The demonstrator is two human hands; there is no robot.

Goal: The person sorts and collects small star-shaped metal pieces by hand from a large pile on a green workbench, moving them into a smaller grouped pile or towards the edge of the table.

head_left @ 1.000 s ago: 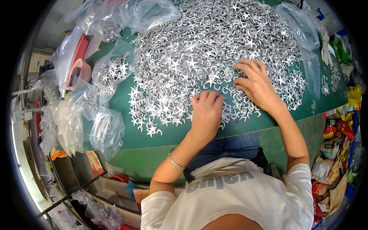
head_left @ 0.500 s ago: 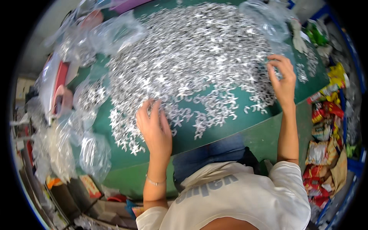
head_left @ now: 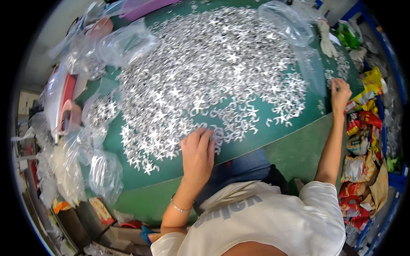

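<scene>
A broad heap of small silvery pieces, some star-shaped and some curved like crescents, covers much of the green table. At the heap's near edge my left hand is closed, fingers bent together over the pieces; what its fingertips hold is hidden. My right hand is out at the table's right side, its thumb and fingers pinched together. Anything in that pinch is too small to make out. Just beyond it lies a smaller scatter of silvery pieces.
Clear plastic bags line the left side, one holding silvery pieces. Another clear bag and a white glove lie at the back right. Colourful packets are stacked right of the table; a purple tray sits at the back.
My right hand has moved right, from the heap's right edge to the table's right side, and its fingers have closed. My left hand has shifted right along the near edge, its fingers drawn together.
</scene>
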